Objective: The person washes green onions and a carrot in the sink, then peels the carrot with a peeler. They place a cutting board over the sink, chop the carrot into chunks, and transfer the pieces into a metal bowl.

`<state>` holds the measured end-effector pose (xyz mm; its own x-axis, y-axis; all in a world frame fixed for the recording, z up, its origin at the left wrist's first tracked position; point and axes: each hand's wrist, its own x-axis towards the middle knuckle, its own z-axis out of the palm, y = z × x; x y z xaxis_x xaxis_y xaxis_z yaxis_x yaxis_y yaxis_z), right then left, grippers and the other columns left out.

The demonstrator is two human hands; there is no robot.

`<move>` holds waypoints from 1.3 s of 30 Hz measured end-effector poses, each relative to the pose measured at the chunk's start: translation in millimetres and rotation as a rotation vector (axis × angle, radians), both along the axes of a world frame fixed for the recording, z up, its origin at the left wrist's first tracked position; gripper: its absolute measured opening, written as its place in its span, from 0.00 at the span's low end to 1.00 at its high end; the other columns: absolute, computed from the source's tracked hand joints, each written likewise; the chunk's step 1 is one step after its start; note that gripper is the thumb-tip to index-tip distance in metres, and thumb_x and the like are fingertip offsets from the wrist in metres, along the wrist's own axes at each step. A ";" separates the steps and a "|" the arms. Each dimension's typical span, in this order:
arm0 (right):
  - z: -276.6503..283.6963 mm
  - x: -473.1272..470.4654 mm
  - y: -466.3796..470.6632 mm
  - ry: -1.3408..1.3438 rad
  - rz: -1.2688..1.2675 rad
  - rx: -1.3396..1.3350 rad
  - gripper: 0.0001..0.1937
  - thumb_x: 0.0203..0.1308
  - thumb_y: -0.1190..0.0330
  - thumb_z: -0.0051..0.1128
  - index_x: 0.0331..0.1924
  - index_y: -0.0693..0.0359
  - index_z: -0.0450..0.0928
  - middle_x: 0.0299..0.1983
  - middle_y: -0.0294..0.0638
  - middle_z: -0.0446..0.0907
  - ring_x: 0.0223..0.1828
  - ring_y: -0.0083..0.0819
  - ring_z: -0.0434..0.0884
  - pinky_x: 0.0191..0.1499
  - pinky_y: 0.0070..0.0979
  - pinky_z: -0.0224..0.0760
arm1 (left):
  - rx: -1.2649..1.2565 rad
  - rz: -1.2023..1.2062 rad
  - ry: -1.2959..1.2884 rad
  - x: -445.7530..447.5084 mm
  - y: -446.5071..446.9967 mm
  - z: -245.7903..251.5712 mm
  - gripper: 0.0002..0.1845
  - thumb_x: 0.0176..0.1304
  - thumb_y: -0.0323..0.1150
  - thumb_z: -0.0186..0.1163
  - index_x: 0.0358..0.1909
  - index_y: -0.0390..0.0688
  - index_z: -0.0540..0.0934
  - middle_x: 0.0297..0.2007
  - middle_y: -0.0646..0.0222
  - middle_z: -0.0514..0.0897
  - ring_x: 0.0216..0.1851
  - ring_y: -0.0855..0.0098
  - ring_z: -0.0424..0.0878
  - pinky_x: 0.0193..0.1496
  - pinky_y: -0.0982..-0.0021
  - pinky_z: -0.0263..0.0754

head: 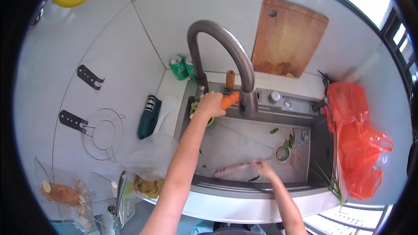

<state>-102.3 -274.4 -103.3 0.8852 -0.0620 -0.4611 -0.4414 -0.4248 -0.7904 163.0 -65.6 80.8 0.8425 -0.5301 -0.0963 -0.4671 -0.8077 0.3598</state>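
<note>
My left hand [210, 104] is closed around an orange carrot [230, 100], whose end sticks out to the right beside the spray head of the pull-down faucet [249, 104]. Under that hand, a green basket or bowl rim [210, 122] shows at the sink's left end, mostly covered. Low in the grey sink [235, 143], my right hand [263, 168] is near the end of a long pale-pink object [232, 169] with dark marks, lying on the bottom. Its fingertips are too blurred to show whether they pinch anything. A small dark strip [253, 178] lies just below them.
Green scraps [287, 143] lie around the drain [282, 154]. Red plastic bags [356, 143] and green stalks [331, 182] are at the right. A wooden cutting board [289, 39] leans behind. Green cans [178, 68], a knife sharpener [149, 117] and a cloth [147, 186] stand left.
</note>
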 end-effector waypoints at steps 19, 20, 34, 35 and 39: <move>-38.6 25.0 64.1 0.166 0.575 -0.409 0.30 0.44 0.58 0.61 0.51 0.67 0.68 0.43 0.51 0.78 0.44 0.42 0.79 0.47 0.39 0.71 | -0.998 0.794 1.036 -208.0 74.3 -88.2 0.26 0.64 0.51 0.50 0.50 0.38 0.67 0.29 0.61 0.78 0.16 0.78 0.70 0.15 0.81 0.61; -31.4 28.7 58.0 0.244 0.321 -0.089 0.27 0.44 0.61 0.59 0.49 0.68 0.69 0.41 0.51 0.79 0.42 0.42 0.80 0.47 0.38 0.72 | -1.121 0.803 1.100 -210.1 74.8 -88.4 0.25 0.65 0.51 0.48 0.50 0.38 0.66 0.30 0.60 0.78 0.15 0.78 0.69 0.14 0.81 0.60; 138.0 18.1 42.1 -0.200 -0.820 0.693 0.25 0.47 0.74 0.65 0.48 0.61 0.61 0.33 0.34 0.70 0.26 0.19 0.73 0.25 0.17 0.72 | -1.277 0.565 1.574 -245.5 11.5 -72.3 0.28 0.68 0.56 0.31 0.41 0.42 0.71 0.20 0.65 0.76 0.09 0.79 0.66 0.10 0.81 0.57; 138.4 16.5 48.4 -0.181 -0.852 0.674 0.24 0.47 0.75 0.64 0.47 0.62 0.61 0.34 0.36 0.72 0.28 0.20 0.75 0.28 0.19 0.73 | -1.286 0.593 1.591 -248.8 7.4 -73.5 0.28 0.68 0.56 0.31 0.40 0.42 0.71 0.19 0.66 0.75 0.09 0.79 0.65 0.10 0.81 0.57; 139.0 8.8 86.0 -0.331 -0.867 0.609 0.25 0.47 0.76 0.64 0.49 0.64 0.62 0.39 0.40 0.75 0.36 0.22 0.77 0.38 0.20 0.73 | -1.246 0.714 1.553 -259.7 -7.1 -74.9 0.28 0.68 0.56 0.29 0.36 0.43 0.71 0.14 0.69 0.70 0.07 0.80 0.61 0.08 0.81 0.54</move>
<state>-93.5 -188.4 35.7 0.7369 -0.5631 -0.3739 -0.1296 0.4252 -0.8958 -96.7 -72.7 5.9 0.4770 -0.5535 -0.6827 0.8768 0.2458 0.4134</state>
